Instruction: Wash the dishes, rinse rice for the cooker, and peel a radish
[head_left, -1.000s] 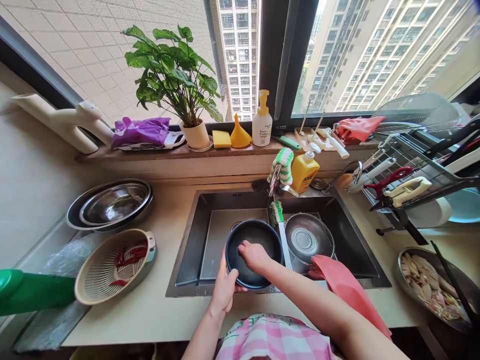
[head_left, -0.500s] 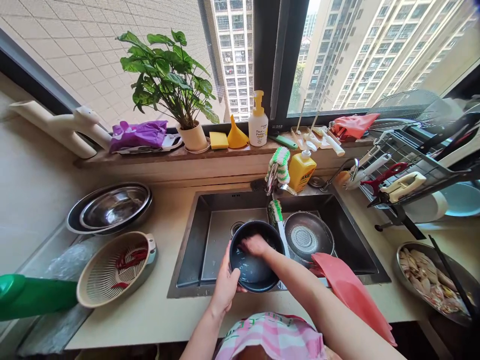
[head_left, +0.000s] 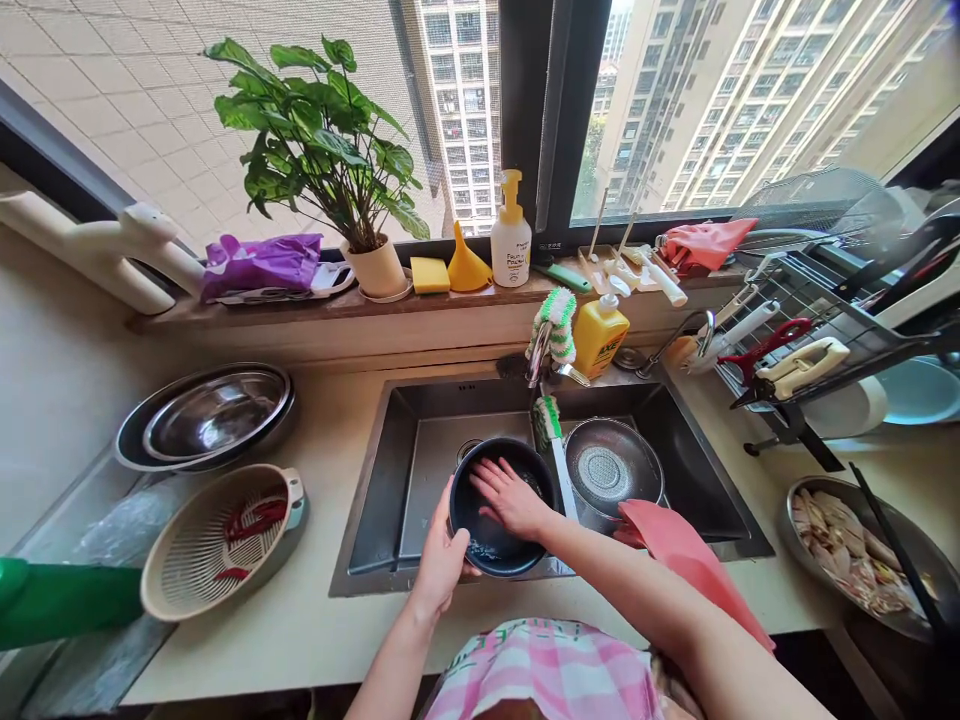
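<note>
A dark round pot (head_left: 501,555) is held over the sink (head_left: 375,480), tilted towards me. My left hand (head_left: 442,550) grips its left rim, thumb over the near edge and fingers around the outside. Inside the pot, my right hand (head_left: 514,497) lies with fingers outstretched and spread against the inner wall. A little water with bubbles shows at the pot's bottom. To its right, a dark frying pan (head_left: 611,470) rests in the sink. Pink rubber gloves (head_left: 690,560) hang over the sink's front edge beside my right forearm.
Left on the counter are a beige colander (head_left: 180,560) with red chillies and stacked metal bowls (head_left: 217,415). A faucet (head_left: 538,355) and yellow soap bottle (head_left: 600,338) stand behind the sink. A dish rack (head_left: 810,310) and a bowl of raw meat (head_left: 915,580) are at right.
My right hand has gone from blurred, curled motion in the pot to fingers spread higher up its inner wall. My left hand keeps its hold. The view has shifted slightly.
</note>
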